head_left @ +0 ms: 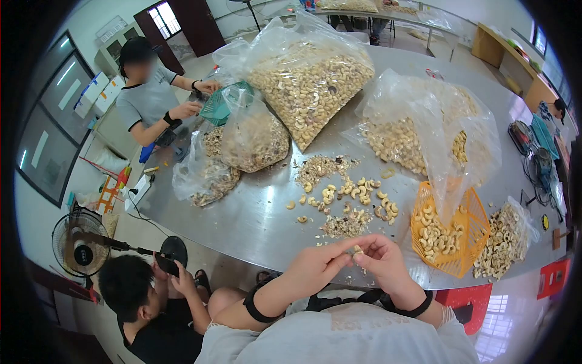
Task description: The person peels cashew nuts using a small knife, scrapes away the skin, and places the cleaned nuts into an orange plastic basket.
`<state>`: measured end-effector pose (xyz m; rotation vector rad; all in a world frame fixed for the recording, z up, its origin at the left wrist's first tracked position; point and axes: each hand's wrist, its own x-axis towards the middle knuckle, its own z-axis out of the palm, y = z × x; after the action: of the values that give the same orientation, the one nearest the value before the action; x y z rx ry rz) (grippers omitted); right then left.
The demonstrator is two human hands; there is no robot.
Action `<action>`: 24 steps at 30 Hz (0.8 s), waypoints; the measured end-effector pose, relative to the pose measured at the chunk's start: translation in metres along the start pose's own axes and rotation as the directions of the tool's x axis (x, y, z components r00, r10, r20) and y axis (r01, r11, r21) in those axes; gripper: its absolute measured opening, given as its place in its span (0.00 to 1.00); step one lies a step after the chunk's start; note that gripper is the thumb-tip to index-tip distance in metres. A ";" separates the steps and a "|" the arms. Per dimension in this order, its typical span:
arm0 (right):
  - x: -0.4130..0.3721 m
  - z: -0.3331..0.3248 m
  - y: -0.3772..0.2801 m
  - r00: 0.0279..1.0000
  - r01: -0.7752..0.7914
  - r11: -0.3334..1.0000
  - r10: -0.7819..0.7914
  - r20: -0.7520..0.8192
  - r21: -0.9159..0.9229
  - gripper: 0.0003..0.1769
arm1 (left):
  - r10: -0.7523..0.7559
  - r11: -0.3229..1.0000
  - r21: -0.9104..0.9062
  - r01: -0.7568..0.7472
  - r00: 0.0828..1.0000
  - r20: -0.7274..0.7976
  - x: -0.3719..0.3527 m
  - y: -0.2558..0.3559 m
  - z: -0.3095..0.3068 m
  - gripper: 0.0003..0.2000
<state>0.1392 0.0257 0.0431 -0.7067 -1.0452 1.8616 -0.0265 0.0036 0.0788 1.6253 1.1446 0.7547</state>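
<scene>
Both my hands meet at the near edge of the metal table point(260, 206). My right hand point(383, 262) pinches a small pale cashew point(357, 249) between thumb and fingers. Against it, my left hand point(318, 264) is closed, its thumb and fingertips touching the same nut. Just beyond my hands lie a pile of nut crumbs point(345, 224) and loose cashews point(364, 189). An orange basket point(479, 225) holding whole cashews point(438, 236) stands to the right of my right hand.
Large clear bags of cashews point(309, 79) point(400, 139) stand farther back; smaller bags point(254, 136) are at left. A person point(145, 100) handles a green basket point(221, 106). Another person point(130, 291) sits low left with a phone. More nuts point(503, 242) lie far right.
</scene>
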 end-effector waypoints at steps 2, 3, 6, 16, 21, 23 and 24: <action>0.000 0.000 -0.001 1.000 -0.025 1.000 0.025 -0.011 -0.019 0.13 | -0.008 1.000 -0.017 0.009 1.000 0.005 0.001 0.001 0.000 0.18; 0.000 0.000 -0.001 1.000 -0.024 1.000 0.024 -0.009 -0.019 0.13 | -0.018 0.999 -0.037 0.018 1.000 0.012 0.001 0.001 0.000 0.18; 0.001 0.000 -0.001 0.999 -0.033 0.999 0.033 -0.007 -0.013 0.13 | -0.011 0.999 -0.033 0.011 1.000 0.008 0.001 -0.005 0.002 0.17; 0.002 -0.002 0.000 0.999 -0.046 0.999 0.047 -0.015 0.007 0.12 | -0.023 0.999 -0.031 0.024 0.999 0.039 0.004 -0.001 -0.001 0.18; 0.002 -0.003 0.002 0.999 -0.039 0.999 0.039 -0.023 0.030 0.11 | -0.022 0.998 -0.060 0.024 0.999 0.046 0.006 0.002 -0.001 0.18; 0.002 -0.004 0.003 0.999 -0.043 0.999 0.044 -0.023 0.028 0.11 | -0.030 0.997 -0.063 0.034 0.998 0.051 0.006 0.002 0.000 0.18; 0.002 -0.004 0.003 0.999 -0.043 0.999 0.044 -0.023 0.028 0.11 | -0.039 0.997 -0.067 0.043 0.998 0.055 0.006 0.002 0.000 0.18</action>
<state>0.1404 0.0283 0.0387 -0.7389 -0.9939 1.8970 -0.0239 0.0094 0.0804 1.5520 1.0990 0.7123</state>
